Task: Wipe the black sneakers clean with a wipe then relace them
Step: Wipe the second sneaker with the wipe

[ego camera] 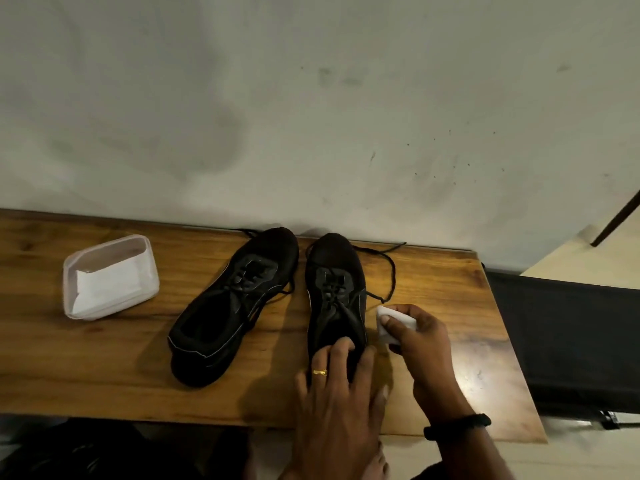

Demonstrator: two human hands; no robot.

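Observation:
Two black sneakers stand side by side on the wooden table (104, 358), toes toward the wall. The left sneaker (232, 303) lies angled, untouched. My left hand (341, 386), with a gold ring, grips the heel end of the right sneaker (334, 289), fingers curled over its collar. My right hand (420, 344) holds a folded white wipe (384, 327) against that sneaker's outer side. A loose black lace (389, 268) trails from the right sneaker across the table.
A white plastic tub (69, 271) with white wipes inside sits at the table's left. A stained wall rises directly behind the shoes. To the right of the table is a dark surface (571, 341), and a dark rod (616, 216) leans at the far right.

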